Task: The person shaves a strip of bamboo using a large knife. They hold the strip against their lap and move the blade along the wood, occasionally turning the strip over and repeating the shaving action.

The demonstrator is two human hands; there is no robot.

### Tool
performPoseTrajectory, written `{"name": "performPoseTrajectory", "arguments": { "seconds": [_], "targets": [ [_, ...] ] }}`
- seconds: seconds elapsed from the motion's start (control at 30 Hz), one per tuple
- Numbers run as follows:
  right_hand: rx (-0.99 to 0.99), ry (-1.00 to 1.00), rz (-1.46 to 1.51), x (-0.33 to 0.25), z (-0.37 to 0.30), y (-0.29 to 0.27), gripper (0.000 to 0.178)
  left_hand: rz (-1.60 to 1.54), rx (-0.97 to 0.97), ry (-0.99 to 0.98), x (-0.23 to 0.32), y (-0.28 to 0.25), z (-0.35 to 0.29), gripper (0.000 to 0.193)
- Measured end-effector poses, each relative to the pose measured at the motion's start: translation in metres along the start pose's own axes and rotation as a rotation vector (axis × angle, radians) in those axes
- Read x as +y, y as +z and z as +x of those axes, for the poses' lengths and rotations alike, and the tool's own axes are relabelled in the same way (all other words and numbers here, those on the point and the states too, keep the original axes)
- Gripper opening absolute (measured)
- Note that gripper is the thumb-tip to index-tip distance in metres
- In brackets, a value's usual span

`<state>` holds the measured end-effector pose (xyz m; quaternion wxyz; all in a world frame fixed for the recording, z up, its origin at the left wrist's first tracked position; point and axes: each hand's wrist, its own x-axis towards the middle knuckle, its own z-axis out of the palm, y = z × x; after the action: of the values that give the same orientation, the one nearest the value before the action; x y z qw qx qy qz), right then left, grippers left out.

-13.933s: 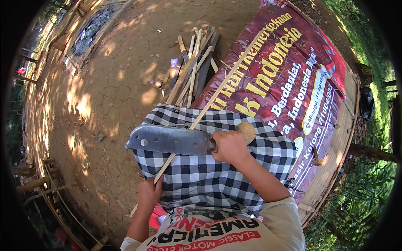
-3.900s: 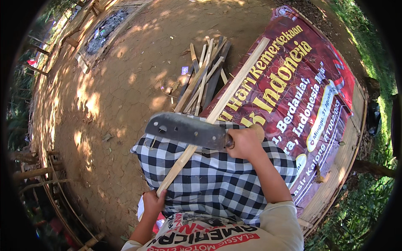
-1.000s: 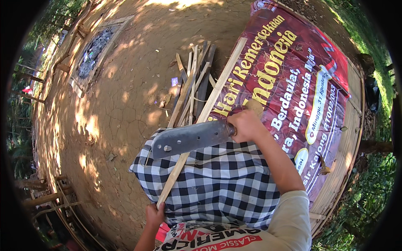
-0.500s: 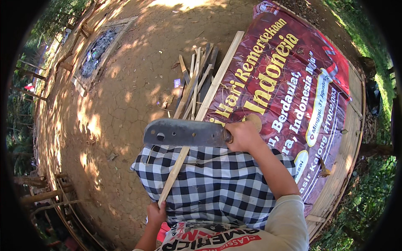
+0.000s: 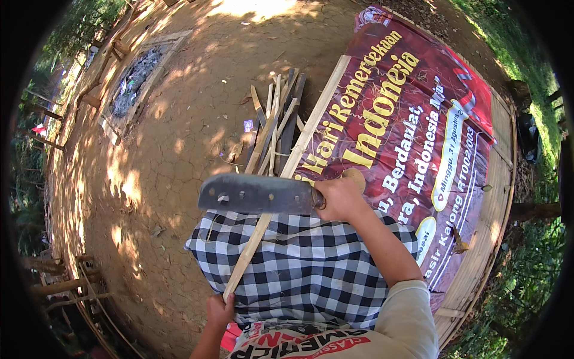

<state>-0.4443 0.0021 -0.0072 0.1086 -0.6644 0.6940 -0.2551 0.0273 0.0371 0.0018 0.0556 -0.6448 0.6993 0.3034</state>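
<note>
My right hand [image 5: 339,197] is wrapped round the wooden handle of a broad dark machete [image 5: 257,194]. Its blade points left and lies across a long pale bamboo strip [image 5: 250,253], hiding a short stretch of it; whether the two touch, I cannot tell. Low in the view, my left hand [image 5: 220,310] is closed on the strip's near end. From there the strip slants up and to the right, over the black-and-white checked cloth [image 5: 299,263] on my lap, and its far end reaches along the banner's edge.
Several loose bamboo strips [image 5: 272,125] lie piled on the cracked dirt ground ahead. A dark red printed banner [image 5: 382,113] covers a bamboo platform [image 5: 478,263] at the right. An ash-filled fire pit [image 5: 136,84] sits at the far left, with bamboo rails [image 5: 66,283] at the left edge.
The machete and my right hand have shifted slightly left and down. The strip's far end sits a little lower, and my left hand keeps its hold near the same place.
</note>
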Motion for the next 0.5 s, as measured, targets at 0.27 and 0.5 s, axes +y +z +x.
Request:
{"name": "performPoseTrajectory", "arguments": {
  "seconds": [0.27,0.5],
  "targets": [
    [-0.032,0.351,-0.089,0.055,0.005,-0.007,0.024,0.188,0.084,0.131,0.01,-0.009,-0.003,0.055],
    [-0.036,0.034,0.051,0.018,-0.009,0.003,0.023,0.095,0.025,0.119,0.002,-0.007,0.004,0.057]
  ]
}}
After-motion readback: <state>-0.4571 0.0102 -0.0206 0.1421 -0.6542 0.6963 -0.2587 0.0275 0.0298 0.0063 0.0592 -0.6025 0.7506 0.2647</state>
